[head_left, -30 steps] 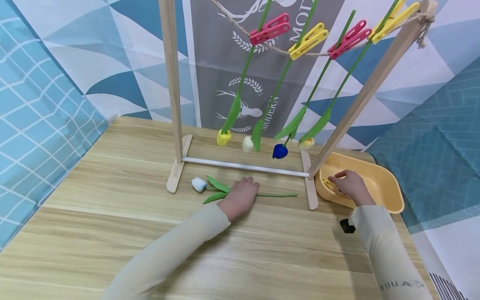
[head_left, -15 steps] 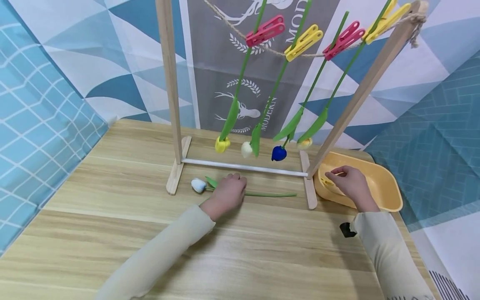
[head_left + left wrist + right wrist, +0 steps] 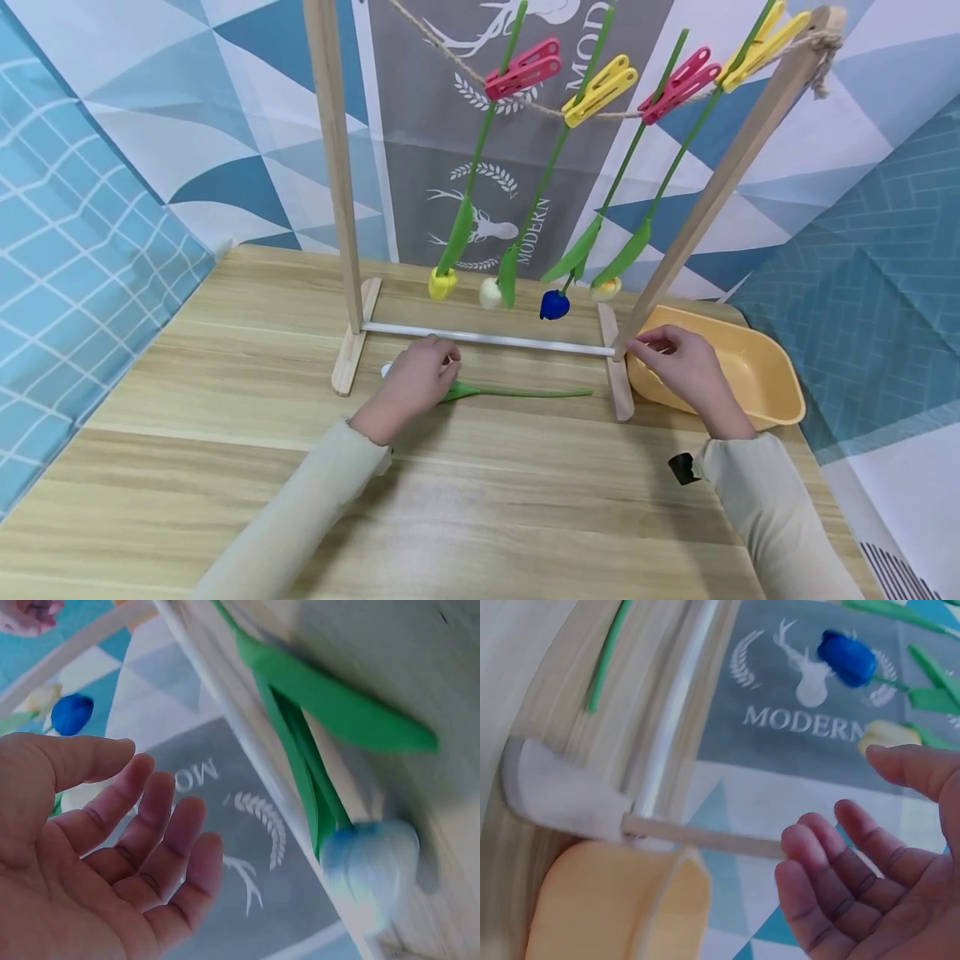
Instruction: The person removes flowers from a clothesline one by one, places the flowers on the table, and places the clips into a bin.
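White with a blue tinge at its base, the bloom (image 3: 367,874) of the fake tulip (image 3: 319,769) on the table (image 3: 487,508) is pretty soft-looking in the left wrist view, a bit blurry too. Bright green leaves (image 3: 337,705), and a thin green stem (image 3: 536,392) running right. It lies flat on the near side of the rack's white rod (image 3: 487,338), bloom to the left, stem end near the right foot (image 3: 617,379).

Left hand (image 3: 414,375) is over the flower end, so from the head view most of the bloom is covered. Its fingers are loosely bent and released, hand apart from the flower. Right hand (image 3: 686,367) is the same deal, fingers slack and thumb spread, in front of the right post (image 3: 727,179) and the orange-yellow basin (image 3: 780,367).

What's in the way: that right foot sits between the stem end and the basin, and the rod runs between this tulip and four others hanging bloom-down, yellow (image 3: 442,283), white (image 3: 491,293), dark blue (image 3: 555,305) and pale yellow (image 3: 606,289). They're pegged to a rope with pink and yellow clips.
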Demonstrator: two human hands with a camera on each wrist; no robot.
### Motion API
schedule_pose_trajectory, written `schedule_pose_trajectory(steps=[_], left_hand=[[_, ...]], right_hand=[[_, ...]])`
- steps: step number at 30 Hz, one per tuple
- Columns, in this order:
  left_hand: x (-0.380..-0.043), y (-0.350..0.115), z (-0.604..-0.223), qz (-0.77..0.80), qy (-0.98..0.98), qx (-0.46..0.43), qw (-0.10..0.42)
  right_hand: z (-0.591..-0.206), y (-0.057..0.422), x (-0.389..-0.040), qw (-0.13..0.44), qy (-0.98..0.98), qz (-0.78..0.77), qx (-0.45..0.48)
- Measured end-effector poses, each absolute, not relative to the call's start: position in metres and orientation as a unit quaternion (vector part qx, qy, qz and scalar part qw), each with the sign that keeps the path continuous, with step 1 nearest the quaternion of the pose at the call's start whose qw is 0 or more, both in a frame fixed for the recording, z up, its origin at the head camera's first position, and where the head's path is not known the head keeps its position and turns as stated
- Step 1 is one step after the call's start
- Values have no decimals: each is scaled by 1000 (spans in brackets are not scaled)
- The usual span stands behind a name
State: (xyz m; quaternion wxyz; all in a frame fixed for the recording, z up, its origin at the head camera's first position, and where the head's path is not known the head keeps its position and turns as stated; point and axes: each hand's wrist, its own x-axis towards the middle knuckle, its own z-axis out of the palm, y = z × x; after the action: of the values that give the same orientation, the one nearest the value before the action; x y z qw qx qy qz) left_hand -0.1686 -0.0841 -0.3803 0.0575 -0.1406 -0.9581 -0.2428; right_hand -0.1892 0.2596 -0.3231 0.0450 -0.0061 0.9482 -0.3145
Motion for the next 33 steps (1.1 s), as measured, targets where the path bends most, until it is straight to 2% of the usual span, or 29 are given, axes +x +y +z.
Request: schedule_pose_trajectory(steps=[17,33], left_hand=[[-160,-125,-346,-332,-931,-88,123],[-165,-125,-316,-440,-866,-97,218]], right_hand=[[-305,225,-181,35,943,-328,-47],[-285,198,-188,0,924,-374,-79]])
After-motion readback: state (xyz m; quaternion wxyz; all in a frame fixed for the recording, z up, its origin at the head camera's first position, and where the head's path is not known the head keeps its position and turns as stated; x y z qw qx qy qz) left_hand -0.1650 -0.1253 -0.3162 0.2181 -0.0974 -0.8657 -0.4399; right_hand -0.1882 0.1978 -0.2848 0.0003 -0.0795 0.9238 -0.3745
